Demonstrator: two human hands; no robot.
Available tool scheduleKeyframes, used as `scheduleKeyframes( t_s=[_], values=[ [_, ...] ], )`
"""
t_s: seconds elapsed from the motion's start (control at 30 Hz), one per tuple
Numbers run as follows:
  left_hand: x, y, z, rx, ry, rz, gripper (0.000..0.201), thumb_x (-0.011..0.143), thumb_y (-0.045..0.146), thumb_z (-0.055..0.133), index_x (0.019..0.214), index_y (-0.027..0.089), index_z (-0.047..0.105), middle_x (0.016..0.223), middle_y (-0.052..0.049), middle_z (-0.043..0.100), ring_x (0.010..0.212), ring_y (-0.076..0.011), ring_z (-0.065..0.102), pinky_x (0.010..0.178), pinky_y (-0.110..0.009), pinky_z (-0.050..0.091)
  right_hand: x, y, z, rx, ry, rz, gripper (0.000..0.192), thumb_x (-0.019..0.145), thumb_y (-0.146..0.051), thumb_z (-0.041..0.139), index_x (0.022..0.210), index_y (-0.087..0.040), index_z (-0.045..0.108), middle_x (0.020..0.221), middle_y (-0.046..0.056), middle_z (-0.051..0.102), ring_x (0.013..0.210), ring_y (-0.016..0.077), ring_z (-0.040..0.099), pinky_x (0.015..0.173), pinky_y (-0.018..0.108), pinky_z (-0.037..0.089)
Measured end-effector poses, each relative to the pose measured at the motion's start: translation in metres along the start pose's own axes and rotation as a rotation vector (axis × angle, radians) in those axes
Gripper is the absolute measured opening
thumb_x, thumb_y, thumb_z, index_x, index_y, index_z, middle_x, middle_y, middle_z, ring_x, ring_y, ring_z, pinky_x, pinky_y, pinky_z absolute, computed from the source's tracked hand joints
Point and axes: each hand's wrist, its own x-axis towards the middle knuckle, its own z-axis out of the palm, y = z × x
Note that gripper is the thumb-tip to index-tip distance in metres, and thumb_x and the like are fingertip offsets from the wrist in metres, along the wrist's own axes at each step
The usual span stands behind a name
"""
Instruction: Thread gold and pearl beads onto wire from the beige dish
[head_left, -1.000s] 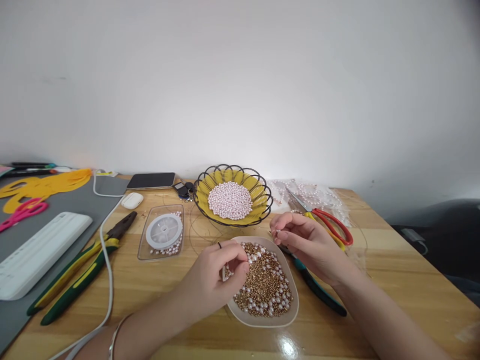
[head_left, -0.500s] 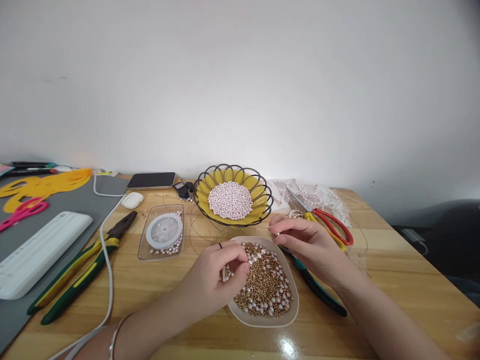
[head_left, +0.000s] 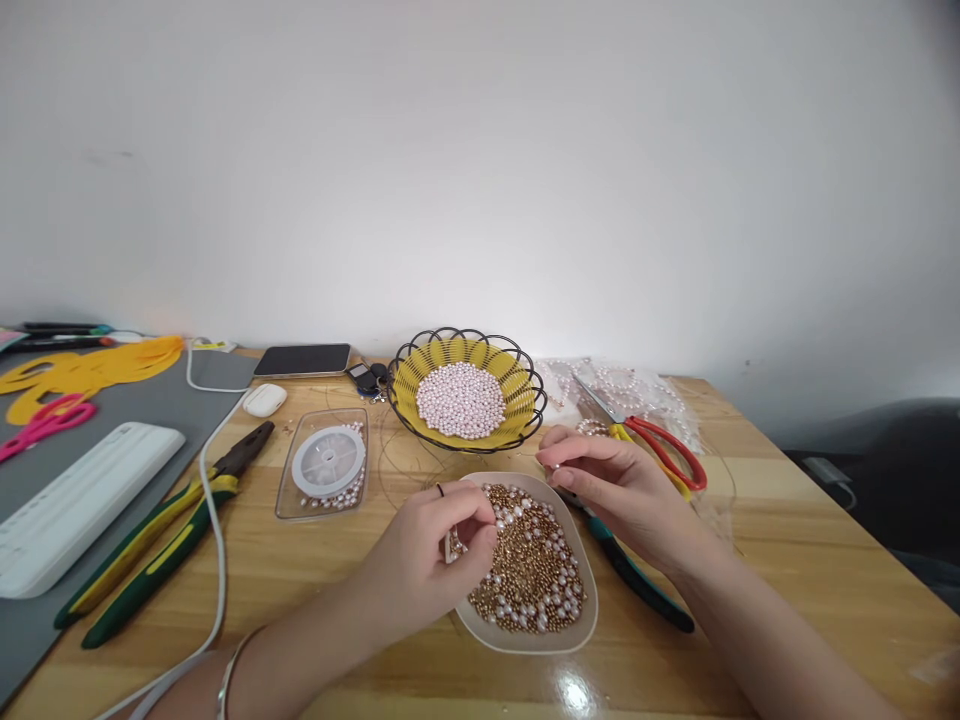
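Observation:
A pale shallow dish full of gold and pearl beads sits in front of me on the wooden table. My left hand rests at the dish's left rim, fingers curled and pinched on a small beaded piece. My right hand hovers over the dish's far right corner, thumb and forefinger pinched together on a tiny pearl bead or thin wire; which one I cannot tell. A yellow wire basket of pink pearls stands just behind the dish.
Teal-handled pliers lie under my right wrist, red-and-yellow scissors beyond them. A clear box with a thread spool, green-yellow pliers, a white cable, a phone and a white keyboard-like bar lie to the left.
My right hand has lowered slightly and turned its fingers down toward the dish's far corner. My left hand has stayed where it was.

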Motion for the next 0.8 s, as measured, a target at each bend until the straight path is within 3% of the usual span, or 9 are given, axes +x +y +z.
scheduleKeyframes(
  t_s=[0.8],
  values=[
    [0.0002,-0.0017,0.0009,-0.023,0.013,-0.052,0.018,0.093,0.015,0.050,0.076,0.019,0.052,0.070,0.002,0.053,0.066,-0.0128,0.052,0.057,-0.022,0.036,-0.0009,-0.0055,-0.0051,-0.163,-0.092,-0.132,0.014,0.093,-0.023,0.073,0.101,-0.031,0.082,0.095,0.004,0.073,0.091,0.0175,0.066,0.080,0.030,0.054]
  ],
)
